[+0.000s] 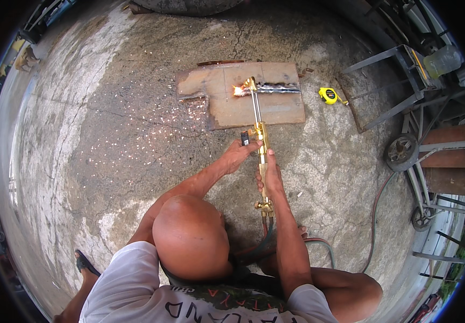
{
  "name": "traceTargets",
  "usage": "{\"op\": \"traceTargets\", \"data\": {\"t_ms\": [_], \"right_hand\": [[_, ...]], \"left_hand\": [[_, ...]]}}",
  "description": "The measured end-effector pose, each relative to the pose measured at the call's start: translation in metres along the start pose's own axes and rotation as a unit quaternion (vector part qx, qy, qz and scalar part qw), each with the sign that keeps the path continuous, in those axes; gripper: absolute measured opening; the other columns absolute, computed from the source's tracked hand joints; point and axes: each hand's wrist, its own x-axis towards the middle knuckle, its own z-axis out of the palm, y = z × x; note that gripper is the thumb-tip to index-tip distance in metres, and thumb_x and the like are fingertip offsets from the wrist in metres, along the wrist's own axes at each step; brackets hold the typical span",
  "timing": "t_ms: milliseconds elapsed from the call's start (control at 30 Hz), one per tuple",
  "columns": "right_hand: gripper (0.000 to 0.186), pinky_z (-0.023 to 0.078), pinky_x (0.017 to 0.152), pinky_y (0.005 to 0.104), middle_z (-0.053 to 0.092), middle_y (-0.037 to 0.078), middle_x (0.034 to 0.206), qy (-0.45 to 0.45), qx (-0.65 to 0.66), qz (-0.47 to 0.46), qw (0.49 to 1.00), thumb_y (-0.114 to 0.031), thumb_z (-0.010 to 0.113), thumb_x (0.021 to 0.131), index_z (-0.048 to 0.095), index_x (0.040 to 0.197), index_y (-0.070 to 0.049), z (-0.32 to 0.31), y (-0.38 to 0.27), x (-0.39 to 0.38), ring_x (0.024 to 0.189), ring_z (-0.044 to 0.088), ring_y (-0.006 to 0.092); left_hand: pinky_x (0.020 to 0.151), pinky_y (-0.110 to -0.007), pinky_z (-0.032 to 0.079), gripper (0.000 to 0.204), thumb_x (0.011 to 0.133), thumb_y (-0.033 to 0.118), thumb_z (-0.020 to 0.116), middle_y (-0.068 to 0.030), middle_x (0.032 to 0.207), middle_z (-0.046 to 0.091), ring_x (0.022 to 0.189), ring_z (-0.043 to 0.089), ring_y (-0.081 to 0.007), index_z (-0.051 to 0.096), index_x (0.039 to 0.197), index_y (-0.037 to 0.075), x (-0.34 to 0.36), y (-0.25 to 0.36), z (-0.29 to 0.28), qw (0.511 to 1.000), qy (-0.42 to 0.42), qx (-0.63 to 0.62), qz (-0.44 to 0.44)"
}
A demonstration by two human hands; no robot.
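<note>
My right hand (pixel 271 175) is wrapped around the handle of a brass cutting torch (pixel 262 140). Its nozzle end reaches over a rusty steel plate (pixel 230 113) on the floor, where an orange flame (pixel 238 91) burns. Right of the nozzle, a dark scorched line with bright edges (pixel 278 89) runs across the plate toward its right side. My left hand (pixel 237 155) is closed at the torch's left side, fingers touching its body, with a small black block (pixel 245 138) sticking up from them. What that block is I cannot make out.
Red and green hoses (pixel 318 241) leave the torch's rear and run along the floor to the right. A yellow tape measure (pixel 328 96) lies right of the plate. A metal stand (pixel 386 86) and a wheeled frame (pixel 402 152) are farther right. Pale specks (pixel 130 129) dot the concrete at left.
</note>
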Motion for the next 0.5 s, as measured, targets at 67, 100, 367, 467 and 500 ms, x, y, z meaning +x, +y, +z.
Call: {"op": "traceTargets", "data": {"t_ms": [67, 100, 367, 467, 500], "right_hand": [[0.079, 0.035, 0.039, 0.0312, 0.044, 0.001, 0.056, -0.001, -0.002, 0.000, 1.000, -0.084, 0.031, 0.091, 0.051, 0.078, -0.009, 0.0002, -0.0004, -0.0005, 0.042, 0.041, 0.0132], [0.079, 0.036, 0.040, 0.0320, 0.045, 0.002, 0.056, -0.005, 0.002, -0.001, 1.000, -0.083, 0.031, 0.091, 0.052, 0.079, -0.008, -0.0004, 0.0010, 0.0007, 0.042, 0.042, 0.0138], [0.079, 0.035, 0.039, 0.0311, 0.044, 0.001, 0.055, -0.008, -0.003, -0.010, 1.000, -0.083, 0.030, 0.092, 0.051, 0.077, -0.009, -0.0001, 0.0021, 0.0017, 0.041, 0.041, 0.0130], [0.078, 0.035, 0.039, 0.0311, 0.044, 0.001, 0.055, -0.007, -0.008, -0.009, 1.000, -0.082, 0.030, 0.092, 0.051, 0.077, -0.009, 0.0009, 0.0008, -0.0003, 0.041, 0.041, 0.0129], [0.078, 0.035, 0.039, 0.0311, 0.044, 0.001, 0.055, -0.008, -0.006, -0.009, 1.000, -0.082, 0.030, 0.092, 0.051, 0.077, -0.009, 0.0011, 0.0010, -0.0001, 0.041, 0.041, 0.0129]], "left_hand": [[0.081, -0.034, 0.040, 0.038, 0.090, 0.037, 0.077, -0.0006, 0.104, 0.066, 0.093, 0.052, -0.0130, 0.071, 0.113, 0.007, -0.0012, 0.0016, 0.0005, 1.000, 0.001, -0.002, -0.005], [0.081, -0.034, 0.040, 0.038, 0.090, 0.037, 0.077, -0.0004, 0.104, 0.066, 0.093, 0.052, -0.0130, 0.071, 0.113, 0.007, -0.0018, 0.0025, 0.0006, 1.000, 0.001, -0.001, -0.011], [0.082, -0.035, 0.040, 0.036, 0.091, 0.036, 0.077, 0.0002, 0.106, 0.067, 0.095, 0.053, -0.0137, 0.070, 0.115, 0.010, -0.0023, 0.0022, -0.0010, 1.000, -0.003, -0.007, -0.010], [0.082, -0.034, 0.041, 0.037, 0.091, 0.036, 0.076, 0.0004, 0.106, 0.067, 0.095, 0.053, -0.0135, 0.070, 0.115, 0.010, -0.0023, 0.0010, -0.0016, 1.000, 0.000, -0.007, -0.006], [0.082, -0.034, 0.041, 0.037, 0.091, 0.037, 0.076, 0.0005, 0.106, 0.067, 0.094, 0.053, -0.0134, 0.070, 0.115, 0.010, -0.0021, 0.0007, -0.0023, 1.000, 0.001, -0.004, -0.006]]}}
